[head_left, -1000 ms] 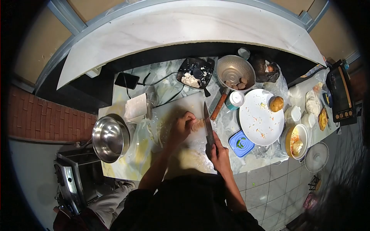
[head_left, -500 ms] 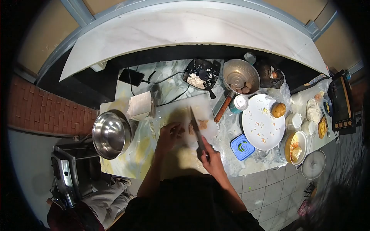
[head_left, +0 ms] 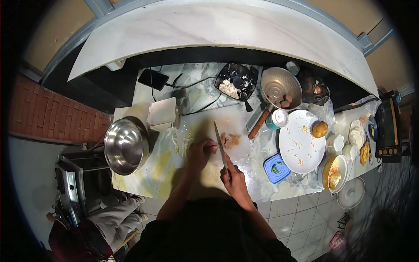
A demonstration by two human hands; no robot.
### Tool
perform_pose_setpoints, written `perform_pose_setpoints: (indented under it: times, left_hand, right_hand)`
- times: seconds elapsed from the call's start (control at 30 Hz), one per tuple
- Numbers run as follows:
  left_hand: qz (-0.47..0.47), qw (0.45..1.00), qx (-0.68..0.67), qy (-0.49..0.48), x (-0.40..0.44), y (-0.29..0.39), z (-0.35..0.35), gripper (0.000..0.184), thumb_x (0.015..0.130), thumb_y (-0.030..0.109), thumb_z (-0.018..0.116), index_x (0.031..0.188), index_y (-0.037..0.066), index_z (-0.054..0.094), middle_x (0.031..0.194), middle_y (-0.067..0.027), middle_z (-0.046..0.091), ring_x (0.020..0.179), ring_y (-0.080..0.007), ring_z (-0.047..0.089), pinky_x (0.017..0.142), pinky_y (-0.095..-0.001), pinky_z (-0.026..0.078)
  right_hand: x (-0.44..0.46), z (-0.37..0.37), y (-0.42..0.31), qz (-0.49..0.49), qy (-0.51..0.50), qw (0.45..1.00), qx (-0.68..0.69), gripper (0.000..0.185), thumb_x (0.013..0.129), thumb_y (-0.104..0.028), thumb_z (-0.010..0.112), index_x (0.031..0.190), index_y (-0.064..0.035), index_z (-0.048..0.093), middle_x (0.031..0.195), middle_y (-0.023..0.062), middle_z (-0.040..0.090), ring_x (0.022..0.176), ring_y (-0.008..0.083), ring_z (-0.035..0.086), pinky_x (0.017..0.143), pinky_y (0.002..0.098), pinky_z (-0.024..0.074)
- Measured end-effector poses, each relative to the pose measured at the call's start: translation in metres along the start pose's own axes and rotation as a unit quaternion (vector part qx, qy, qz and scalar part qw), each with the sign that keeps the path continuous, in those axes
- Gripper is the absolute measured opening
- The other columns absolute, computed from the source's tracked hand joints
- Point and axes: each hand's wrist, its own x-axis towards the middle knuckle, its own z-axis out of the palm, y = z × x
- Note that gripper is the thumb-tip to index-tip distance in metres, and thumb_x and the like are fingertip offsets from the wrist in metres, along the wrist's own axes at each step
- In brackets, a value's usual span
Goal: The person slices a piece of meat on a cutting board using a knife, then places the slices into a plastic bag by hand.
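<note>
Steel knife (head_left: 219,139) | right grip (head_left: 234,180) clamping it | left grip (head_left: 200,156): can't tell | slices (head_left: 231,141) now all right of it

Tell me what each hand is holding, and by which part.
The right hand holds the knife by its handle. Whether the left hand, curled to the knife's left, grips anything cannot be told.

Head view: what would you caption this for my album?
Right hand on the knife, left hand close by, brown strips on the white board.
</note>
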Motion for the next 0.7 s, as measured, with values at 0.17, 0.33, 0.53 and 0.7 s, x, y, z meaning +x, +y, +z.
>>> perform_pose_setpoints:
  times: [0.17,0.33,0.53,0.7]
  left_hand:
    - [0.098,0.994,0.054,0.022,0.005,0.006,0.000,0.008,0.086,0.004,0.068,0.093,0.000,0.068,0.079,-0.0102,0.069,0.071,-0.0169,0.067,0.066,-0.0289,0.052]
    - [0.075,0.995,0.072,-0.010,0.001,0.005,-0.006,0.019,0.083,0.003,0.069,0.102,0.000,0.068,0.090,-0.0145,0.068,0.080,-0.0255,0.067,0.074,-0.0342,0.053]
    - [0.052,0.996,0.037,-0.054,-0.006,-0.009,-0.005,0.024,0.084,0.004,0.069,0.108,0.002,0.068,0.094,-0.0154,0.067,0.086,-0.0278,0.067,0.076,-0.0349,0.054]
    - [0.015,0.999,-0.007,-0.038,-0.010,-0.012,0.007,0.024,0.084,0.008,0.071,0.107,0.004,0.070,0.092,-0.0135,0.067,0.086,-0.0293,0.066,0.078,-0.0357,0.053]
  right_hand:
    - [0.000,0.000,-0.004,-0.004,0.010,1.000,-0.003,0.068,0.085,0.006,0.050,0.149,-0.0089,0.034,0.083,0.0190,0.060,0.075,0.0354,0.060,0.071,0.0437,0.0486]
    - [0.000,0.000,-0.003,0.001,0.010,1.000,0.000,0.069,0.084,0.006,0.051,0.149,-0.0085,0.034,0.084,0.0193,0.060,0.076,0.0356,0.060,0.072,0.0438,0.0485]
    - [-0.001,0.004,-0.004,-0.014,0.014,1.000,-0.010,0.071,0.082,0.007,0.052,0.149,-0.0066,0.034,0.089,0.0215,0.059,0.078,0.0380,0.059,0.073,0.0451,0.0479]
    - [-0.001,0.008,-0.006,-0.034,0.043,0.998,-0.020,0.068,0.084,0.006,0.052,0.148,-0.0062,0.035,0.085,0.0184,0.059,0.071,0.0322,0.059,0.072,0.0382,0.0503]
